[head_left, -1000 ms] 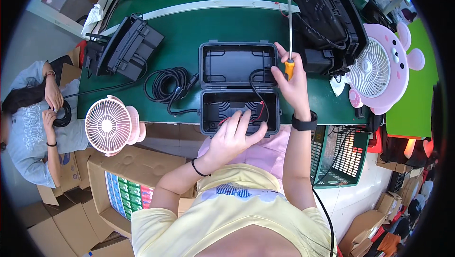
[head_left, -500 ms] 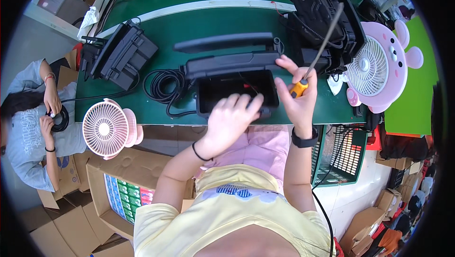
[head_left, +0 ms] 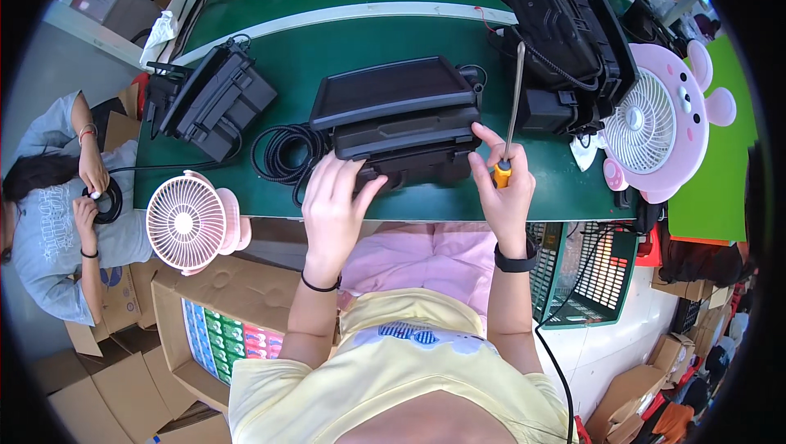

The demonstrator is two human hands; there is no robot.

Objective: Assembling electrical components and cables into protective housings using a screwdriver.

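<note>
A black plastic case lies at the table's near edge, its lid down over the box, with a flat black panel tilted on top. My left hand grips its front left corner, fingers on the lid's edge and thumb near a front latch. In my right hand is a screwdriver with a yellow handle, its long shaft pointing away. That hand's thumb and forefinger touch the case's right end. A coiled black cable rests to the left of the case.
Another black case and a pink fan are at the left. Stacked black cases and a rabbit-shaped fan stand at the right. A green crate sits below. At far left a co-worker handles a cable.
The lid has come down over the open box, and the panel now faces up. My left hand has moved left from the box's opening to its front corner. The screwdriver has swung more upright.
</note>
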